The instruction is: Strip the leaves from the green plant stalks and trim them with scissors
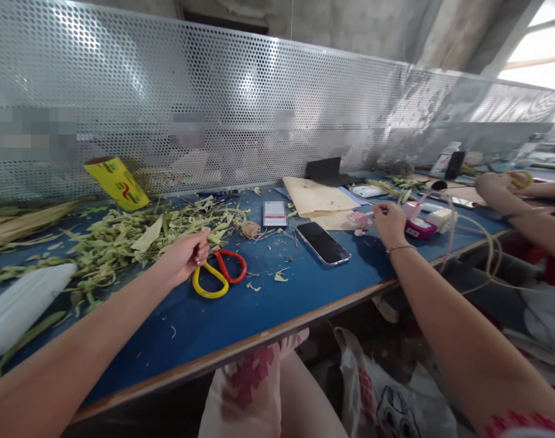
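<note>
My left hand (pixel 188 255) is closed, with its fingers curled together just above the scissors. Whatever it may hold is hidden by the fingers. The scissors (pixel 232 267) lie on the table with one yellow and one red handle loop. Pale green husk strips (pixel 122 237) are heaped behind and left of that hand. My right hand (pixel 391 226) is also closed in a pinch, near a small pink trinket (pixel 359 220) and a purple device (pixel 418 229). I cannot make out anything between its fingertips. A black-screened phone (pixel 323 242) lies between my hands.
The blue table (pixel 168 340) ends in a wooden front edge, with a perforated metal panel (pixel 241 91) behind. A yellow tube (pixel 117 182), brown paper (pixel 314 194) and white packet (pixel 26 304) lie on it. Pale cords (pixel 490 243) hang over the edge beside another person's arms (pixel 524 213).
</note>
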{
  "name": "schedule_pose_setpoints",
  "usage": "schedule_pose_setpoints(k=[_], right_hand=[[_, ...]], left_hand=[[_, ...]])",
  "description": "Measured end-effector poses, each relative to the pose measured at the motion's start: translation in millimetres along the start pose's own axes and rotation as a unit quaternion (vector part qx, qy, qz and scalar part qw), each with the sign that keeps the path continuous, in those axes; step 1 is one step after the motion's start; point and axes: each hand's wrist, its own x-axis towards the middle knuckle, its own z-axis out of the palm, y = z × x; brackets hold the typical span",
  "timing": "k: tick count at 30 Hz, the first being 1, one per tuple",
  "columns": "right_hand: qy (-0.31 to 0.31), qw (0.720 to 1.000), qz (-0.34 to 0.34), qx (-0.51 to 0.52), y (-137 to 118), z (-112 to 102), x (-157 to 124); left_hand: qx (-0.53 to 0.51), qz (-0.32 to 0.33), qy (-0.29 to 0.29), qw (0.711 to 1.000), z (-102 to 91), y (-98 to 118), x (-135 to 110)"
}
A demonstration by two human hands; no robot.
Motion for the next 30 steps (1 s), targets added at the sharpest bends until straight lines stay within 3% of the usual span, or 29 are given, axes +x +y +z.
schedule_pose_setpoints(k=[5,11,20,30], right_hand=[[-0.026,0.998,0.055,0.034,3.8,0.0,0.3],[-0.033,0.967,0.157,0.199,0.7,2.6,-0.5],[-0.031,0.949,0.181,0.255,-0.9,0.5,-1.6],[-0.054,0.957,0.176,0.226,2.6,4.0,-5.8]], left_hand=[[0.001,-0.004,0.005,1.000,2.2,2.2,-1.7],[0.001,0.000,0.005,1.000,2.6,3.0,-3.4],[0.005,0.005,-0.003,1.000,0.0,0.4,0.6],[0.001,-0.002,-0.004,1.000,0.2,1.8,-1.9]])
